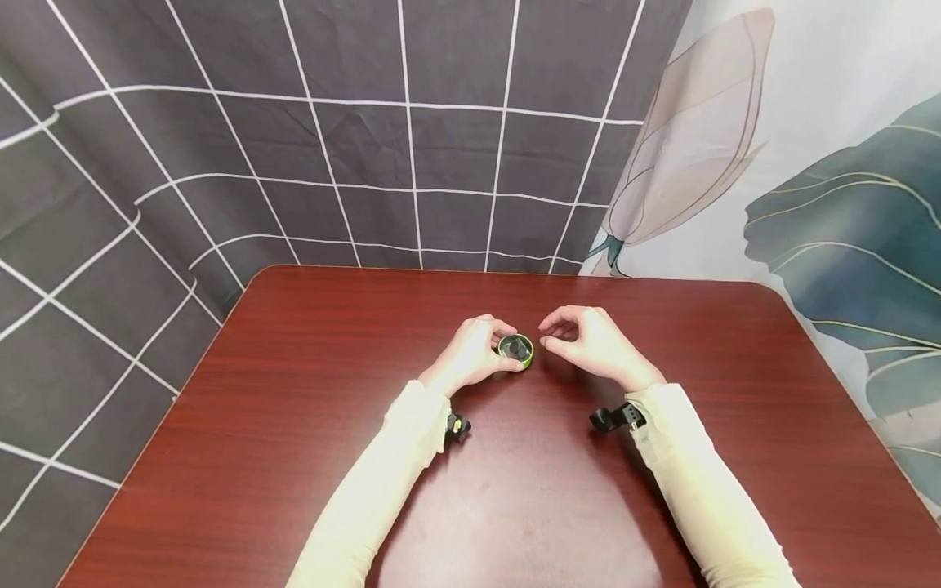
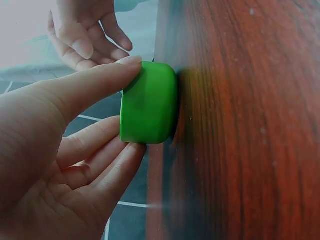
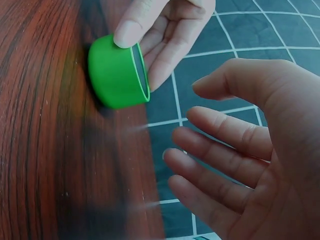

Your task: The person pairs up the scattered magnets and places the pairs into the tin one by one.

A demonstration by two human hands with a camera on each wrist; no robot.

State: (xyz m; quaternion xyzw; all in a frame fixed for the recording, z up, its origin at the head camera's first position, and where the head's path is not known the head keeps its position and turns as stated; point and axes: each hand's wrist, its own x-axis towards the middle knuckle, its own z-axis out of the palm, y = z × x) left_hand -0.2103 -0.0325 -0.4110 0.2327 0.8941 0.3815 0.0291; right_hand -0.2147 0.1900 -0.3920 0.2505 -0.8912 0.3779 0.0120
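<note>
My left hand (image 1: 470, 353) pinches a small, round green container (image 1: 516, 351) between the thumb and the fingers. From the head view, its top shows a bright green rim around a dark, shiny inside. The left wrist view gives its smooth green side wall (image 2: 150, 102), close to the tabletop. To the right, a short gap away, is my right hand (image 1: 594, 345), with fingers loosely bent and nothing in them. In the right wrist view, the right fingers (image 3: 225, 132) are apart from the container (image 3: 116, 77). What lies inside the container is too small to tell.
Both hands are over a glossy reddish-brown table (image 1: 316, 425). A dark curtain with white grid lines (image 1: 367, 147) hangs behind it, beside a pale leaf-patterned curtain (image 1: 735, 196). Each wrist wears a black strap-on camera, one of them by the right cuff (image 1: 617, 418).
</note>
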